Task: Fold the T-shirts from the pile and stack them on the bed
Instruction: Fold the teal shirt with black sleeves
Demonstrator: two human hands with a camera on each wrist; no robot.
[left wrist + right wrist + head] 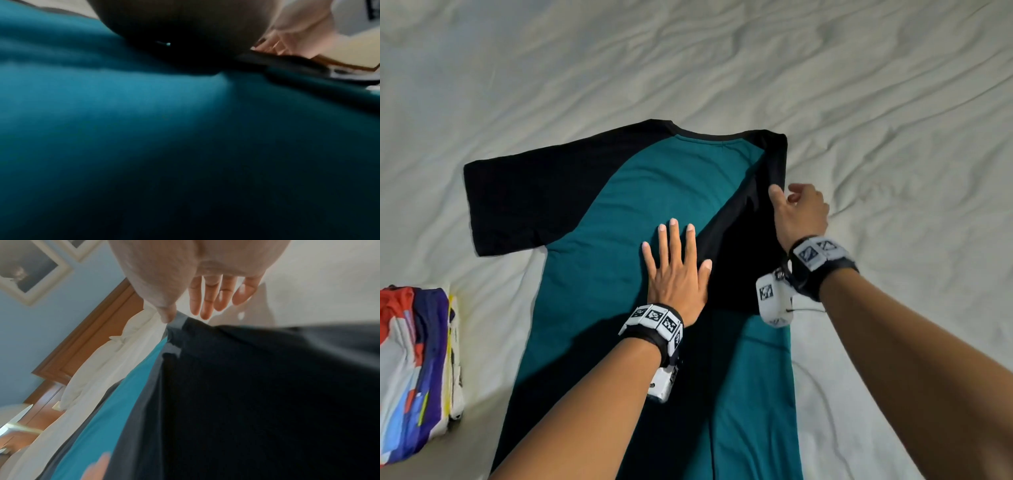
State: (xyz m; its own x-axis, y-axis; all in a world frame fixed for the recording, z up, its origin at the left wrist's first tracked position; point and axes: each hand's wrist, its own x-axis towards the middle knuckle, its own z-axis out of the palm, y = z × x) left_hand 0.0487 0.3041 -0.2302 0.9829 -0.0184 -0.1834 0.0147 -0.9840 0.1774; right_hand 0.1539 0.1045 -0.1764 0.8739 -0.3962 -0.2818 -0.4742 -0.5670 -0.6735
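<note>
Risk: folded black sleeve [743,240] could spring open, since left hand [676,277] only presses flat on the T-shirt [619,240] while right hand [801,212], fingers loosely open, barely thumbs its edge.

T-shirt [626,192] hem cut off at bottom edge of head view. Folded stack [414,370] clipped by left edge; shirt count unreadable. Right hand [799,212] fingertips hidden behind folded-over black sleeve [743,246]; grip unclear. Left wrist view blurred, mostly teal cloth, left hand [676,274] there just a dark blob. Right wrist view: lower left motion-blurred, framed pictures [30,270] cut by top left edge.
</note>
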